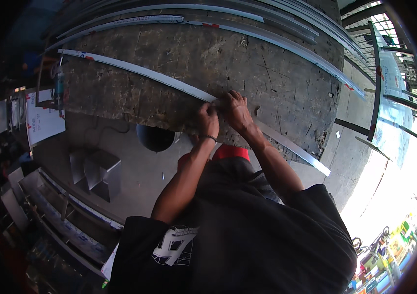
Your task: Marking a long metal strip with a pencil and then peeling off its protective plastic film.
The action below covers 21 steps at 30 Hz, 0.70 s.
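Note:
A long, thin silvery metal strip (140, 70) lies slantwise across the worn wooden bench (169, 54). Close together at the strip, near the bench's front edge, are both hands. My left hand (208, 121) is closed, its fingertips pinched on the strip. Just to its right, my right hand (236, 110) has its fingers bent down over the strip. Past the right wrist a strip length (296, 149) shows again and juts over the bench edge; my hands hide whether it is the same piece. A small dark curved bit (257, 110) rests beside the right hand.
More long metal profiles (247, 30) lie along the bench's far side. Below its front edge stands a dark round bucket (155, 138). Bent sheet-metal boxes (103, 171) sit on the floor at left, near a white panel (46, 116). A framed glass panel (395, 105) stands right.

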Each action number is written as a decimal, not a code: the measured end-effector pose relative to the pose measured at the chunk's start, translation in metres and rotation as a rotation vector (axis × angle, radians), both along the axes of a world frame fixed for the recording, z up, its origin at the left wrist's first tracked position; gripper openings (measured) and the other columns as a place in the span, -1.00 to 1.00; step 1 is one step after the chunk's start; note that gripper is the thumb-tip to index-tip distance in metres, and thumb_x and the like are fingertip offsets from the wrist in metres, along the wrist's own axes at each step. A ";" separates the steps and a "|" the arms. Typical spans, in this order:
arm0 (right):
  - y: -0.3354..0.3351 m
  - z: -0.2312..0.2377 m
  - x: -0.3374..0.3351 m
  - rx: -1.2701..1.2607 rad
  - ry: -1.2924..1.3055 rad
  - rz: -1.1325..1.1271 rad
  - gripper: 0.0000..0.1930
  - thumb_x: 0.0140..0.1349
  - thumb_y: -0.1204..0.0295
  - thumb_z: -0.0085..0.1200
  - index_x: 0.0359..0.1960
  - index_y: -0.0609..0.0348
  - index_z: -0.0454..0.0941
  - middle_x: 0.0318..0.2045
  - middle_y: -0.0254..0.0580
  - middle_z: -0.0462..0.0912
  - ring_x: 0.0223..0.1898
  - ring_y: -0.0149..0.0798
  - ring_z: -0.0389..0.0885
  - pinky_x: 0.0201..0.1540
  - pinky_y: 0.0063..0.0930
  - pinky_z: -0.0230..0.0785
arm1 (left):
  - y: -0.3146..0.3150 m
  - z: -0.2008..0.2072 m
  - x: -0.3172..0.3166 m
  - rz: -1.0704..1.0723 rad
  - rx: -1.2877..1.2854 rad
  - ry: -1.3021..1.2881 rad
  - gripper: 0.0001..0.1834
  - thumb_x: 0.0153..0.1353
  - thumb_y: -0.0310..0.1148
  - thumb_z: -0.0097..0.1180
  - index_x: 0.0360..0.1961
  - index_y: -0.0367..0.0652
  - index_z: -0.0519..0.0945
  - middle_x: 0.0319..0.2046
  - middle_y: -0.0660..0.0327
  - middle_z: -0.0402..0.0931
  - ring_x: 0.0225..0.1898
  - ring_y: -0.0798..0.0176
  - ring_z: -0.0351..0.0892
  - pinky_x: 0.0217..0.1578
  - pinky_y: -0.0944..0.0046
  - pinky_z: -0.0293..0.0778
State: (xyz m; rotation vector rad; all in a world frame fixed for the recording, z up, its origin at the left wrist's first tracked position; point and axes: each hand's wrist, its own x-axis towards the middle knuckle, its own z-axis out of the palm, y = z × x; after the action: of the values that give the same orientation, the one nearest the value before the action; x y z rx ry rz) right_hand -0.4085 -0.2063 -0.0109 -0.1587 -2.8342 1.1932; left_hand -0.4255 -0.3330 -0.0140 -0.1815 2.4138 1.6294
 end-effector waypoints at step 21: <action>0.024 -0.002 -0.017 0.280 0.092 0.140 -0.84 0.18 0.44 0.05 -0.21 0.15 0.52 -0.20 -0.06 0.61 -0.05 -0.02 0.57 0.03 -0.16 0.28 | -0.022 0.030 0.015 -0.001 -0.051 -0.063 -0.67 0.32 -0.24 0.07 -0.51 -0.26 0.48 -0.62 0.31 0.32 -0.49 0.43 0.24 -0.43 0.29 0.25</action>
State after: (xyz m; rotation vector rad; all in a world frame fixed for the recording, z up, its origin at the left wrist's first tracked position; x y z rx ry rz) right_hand -0.4254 -0.1818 -0.0127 0.1080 -2.9302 0.7851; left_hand -0.4106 -0.3553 0.0165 -0.2367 2.4086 1.5394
